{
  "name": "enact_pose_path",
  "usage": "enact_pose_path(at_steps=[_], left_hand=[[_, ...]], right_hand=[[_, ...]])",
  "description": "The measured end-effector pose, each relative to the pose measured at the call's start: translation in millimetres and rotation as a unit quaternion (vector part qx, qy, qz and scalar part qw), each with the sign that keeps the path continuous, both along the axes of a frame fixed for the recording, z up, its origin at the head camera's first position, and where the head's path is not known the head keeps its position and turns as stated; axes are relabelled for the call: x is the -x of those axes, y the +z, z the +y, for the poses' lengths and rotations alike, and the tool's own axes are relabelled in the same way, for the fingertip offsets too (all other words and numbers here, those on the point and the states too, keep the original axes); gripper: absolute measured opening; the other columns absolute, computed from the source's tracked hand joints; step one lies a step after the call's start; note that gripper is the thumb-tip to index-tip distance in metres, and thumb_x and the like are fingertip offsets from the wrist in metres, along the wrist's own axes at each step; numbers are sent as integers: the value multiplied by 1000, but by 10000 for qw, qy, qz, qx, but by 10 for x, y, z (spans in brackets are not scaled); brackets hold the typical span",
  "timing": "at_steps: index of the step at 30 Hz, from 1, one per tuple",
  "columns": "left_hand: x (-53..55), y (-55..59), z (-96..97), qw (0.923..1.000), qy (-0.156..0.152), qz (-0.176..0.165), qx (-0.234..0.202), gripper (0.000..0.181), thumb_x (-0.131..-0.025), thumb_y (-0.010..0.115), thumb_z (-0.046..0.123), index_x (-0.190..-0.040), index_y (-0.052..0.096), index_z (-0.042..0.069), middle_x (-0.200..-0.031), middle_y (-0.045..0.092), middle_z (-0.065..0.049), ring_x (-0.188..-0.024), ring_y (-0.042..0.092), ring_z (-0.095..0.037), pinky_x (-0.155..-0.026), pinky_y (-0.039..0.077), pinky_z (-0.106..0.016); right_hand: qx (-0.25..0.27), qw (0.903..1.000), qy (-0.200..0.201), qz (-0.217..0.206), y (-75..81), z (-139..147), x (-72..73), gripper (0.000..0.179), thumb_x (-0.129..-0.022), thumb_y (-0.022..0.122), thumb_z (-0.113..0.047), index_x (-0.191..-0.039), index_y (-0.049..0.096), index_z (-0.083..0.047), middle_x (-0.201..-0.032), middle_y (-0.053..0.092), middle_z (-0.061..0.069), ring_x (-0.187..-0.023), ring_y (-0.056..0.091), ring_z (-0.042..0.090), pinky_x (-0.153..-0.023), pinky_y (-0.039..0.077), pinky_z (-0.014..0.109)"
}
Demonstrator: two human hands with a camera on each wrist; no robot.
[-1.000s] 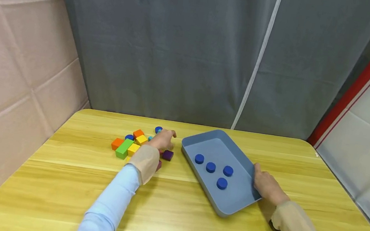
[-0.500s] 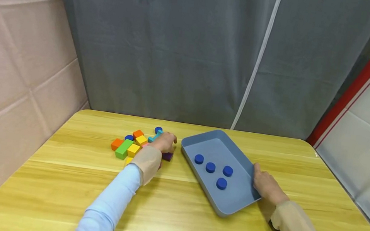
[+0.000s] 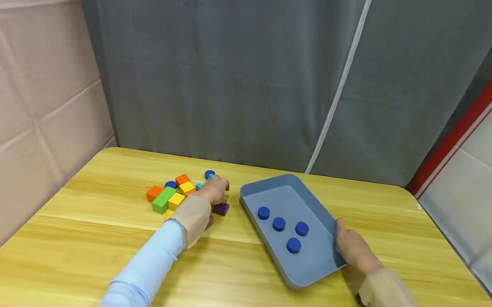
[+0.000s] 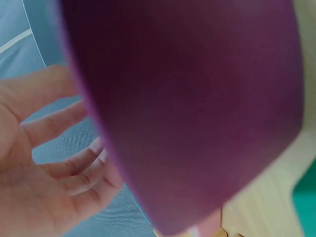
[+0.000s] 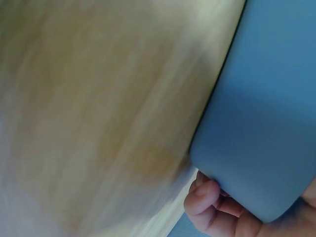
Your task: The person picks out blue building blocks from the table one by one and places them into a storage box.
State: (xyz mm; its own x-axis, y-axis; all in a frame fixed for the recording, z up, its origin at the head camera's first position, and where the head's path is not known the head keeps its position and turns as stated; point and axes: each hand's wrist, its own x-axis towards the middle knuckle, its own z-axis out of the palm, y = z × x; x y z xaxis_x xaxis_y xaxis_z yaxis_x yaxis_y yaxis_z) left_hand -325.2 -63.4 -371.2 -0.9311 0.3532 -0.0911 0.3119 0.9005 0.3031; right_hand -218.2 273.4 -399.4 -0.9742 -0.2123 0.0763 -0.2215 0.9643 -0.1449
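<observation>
My left hand (image 3: 214,190) reaches over the right side of a pile of coloured blocks. A purple block (image 3: 221,209) lies close below its fingers. In the left wrist view, a large purple surface (image 4: 187,108) hides the fingertips; the visible fingers are spread and loosely bent. My right hand (image 3: 357,248) grips the right edge of a shallow blue-grey tray (image 3: 305,270), thumb on the rim. The right wrist view shows curled fingers (image 5: 210,202) at the tray's corner. Several blue discs (image 3: 278,223) lie in the tray.
A green block (image 3: 163,199), orange block (image 3: 154,193) and yellow block (image 3: 176,201) sit left of my left hand. Blue discs (image 3: 170,184) lie among the pile, one farther back. A grey curtain (image 3: 220,67) hangs behind the wooden table (image 3: 226,301).
My left hand has shifted slightly above the blocks, first rightward, then back left, covering different parts of the purple and cyan pieces. The right hand and tray stay in place.
</observation>
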Motion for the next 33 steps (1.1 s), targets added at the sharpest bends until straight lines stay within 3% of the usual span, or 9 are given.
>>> enact_pose_path(at_steps=[6,14,28,33], left_hand=[[11,-16,-43,9997,165,69,174,27,-81,61,9,-105,61,-1,-105,59,-16,-97,52,-28,-85,44,-37],[3,-51,-36,9990,169,-166,384,24,-85,55,10,-107,61,3,-107,60,-14,-93,53,-25,-82,45,-39],[-6,-41,56,9977,297,-117,590,8,-80,55,0,-84,62,3,-92,61,-15,-75,51,-23,-64,44,-31],[-2,-44,70,9975,254,-192,637,6,-80,56,-1,-82,61,2,-89,60,-15,-73,51,-23,-61,45,-29]], right_hand=[[-17,10000,-7,69,-9,-4,11,16,-83,35,9,-97,29,7,-57,44,12,-49,46,21,-43,38,32],[-7,10000,-15,60,-19,-6,20,14,-84,33,9,-97,29,6,-57,44,14,-49,47,23,-43,39,34],[2,10000,-4,40,-3,-2,15,15,-83,34,8,-96,28,5,-56,43,13,-48,46,22,-43,38,33],[34,10000,18,14,9,-12,11,15,-84,33,8,-98,28,6,-57,44,13,-48,46,22,-43,38,33]])
